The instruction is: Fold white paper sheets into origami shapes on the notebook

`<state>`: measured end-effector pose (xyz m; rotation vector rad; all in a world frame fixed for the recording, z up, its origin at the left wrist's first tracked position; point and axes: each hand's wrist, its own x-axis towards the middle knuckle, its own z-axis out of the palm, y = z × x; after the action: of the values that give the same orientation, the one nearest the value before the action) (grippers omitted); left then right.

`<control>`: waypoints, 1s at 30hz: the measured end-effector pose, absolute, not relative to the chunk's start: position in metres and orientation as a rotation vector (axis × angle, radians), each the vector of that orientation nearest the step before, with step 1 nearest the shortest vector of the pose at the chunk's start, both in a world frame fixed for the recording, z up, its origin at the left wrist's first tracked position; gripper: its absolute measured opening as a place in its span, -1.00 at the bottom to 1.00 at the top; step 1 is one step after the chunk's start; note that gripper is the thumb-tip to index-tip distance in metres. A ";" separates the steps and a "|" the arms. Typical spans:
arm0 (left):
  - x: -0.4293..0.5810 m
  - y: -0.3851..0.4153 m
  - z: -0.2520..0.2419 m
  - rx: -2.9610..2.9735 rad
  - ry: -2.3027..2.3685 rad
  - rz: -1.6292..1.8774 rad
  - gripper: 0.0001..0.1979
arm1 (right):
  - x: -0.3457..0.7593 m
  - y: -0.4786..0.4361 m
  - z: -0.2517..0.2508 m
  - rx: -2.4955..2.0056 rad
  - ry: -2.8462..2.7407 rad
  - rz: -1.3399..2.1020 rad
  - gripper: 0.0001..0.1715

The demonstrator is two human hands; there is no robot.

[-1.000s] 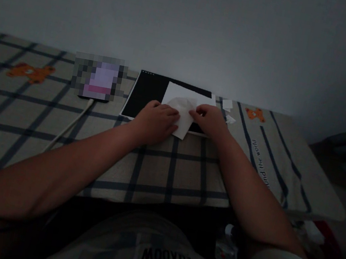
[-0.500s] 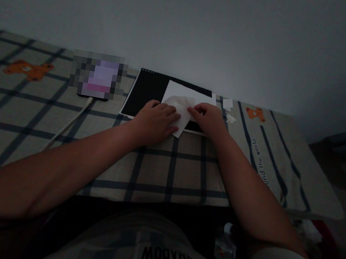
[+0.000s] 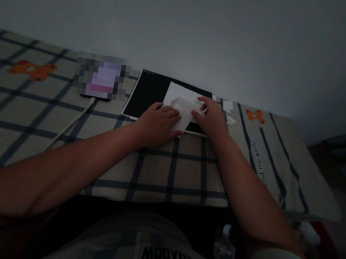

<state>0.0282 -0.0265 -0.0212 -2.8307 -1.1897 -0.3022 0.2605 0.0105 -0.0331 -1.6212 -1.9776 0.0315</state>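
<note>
A folded piece of white paper [image 3: 185, 120] lies over a larger white sheet [image 3: 180, 90], both on top of a flat black board with a pale edge [image 3: 148, 89]. My left hand [image 3: 158, 122] rests on the left part of the folded paper, its fingers lying flat and its thumb near the lower corner. At the paper's right side is my right hand [image 3: 212, 118], thumb and forefinger apart, the thumb beside the paper's edge. The other fingers of that hand are partly hidden.
Left of the board lies a phone [image 3: 103, 79], its screen blurred, with a white cable [image 3: 70, 124]. Small white paper scraps [image 3: 228, 105] sit to the right. A checked cloth [image 3: 155, 169] covers the table, against a wall. A plastic bottle [image 3: 225, 248] is below the table edge.
My right thumb and forefinger have parted from their pinch on the folded paper's edge and spread slightly to the right. My left hand stays on the paper.
</note>
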 end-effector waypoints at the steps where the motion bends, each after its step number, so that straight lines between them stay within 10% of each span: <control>1: 0.028 -0.026 -0.021 -2.837 -1.190 -0.292 -0.44 | 0.261 0.009 -0.032 -1.580 -2.017 -0.021 -0.40; 30: 0.025 -0.027 -0.002 -2.887 -1.193 -0.061 -0.42 | 0.261 -0.003 -0.015 -1.457 -2.221 -0.390 -0.78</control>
<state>0.0249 -0.0266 -0.0023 -2.8874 -1.1926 -0.0606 0.2606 -0.0028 -0.0145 -1.4573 -2.2211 -0.3897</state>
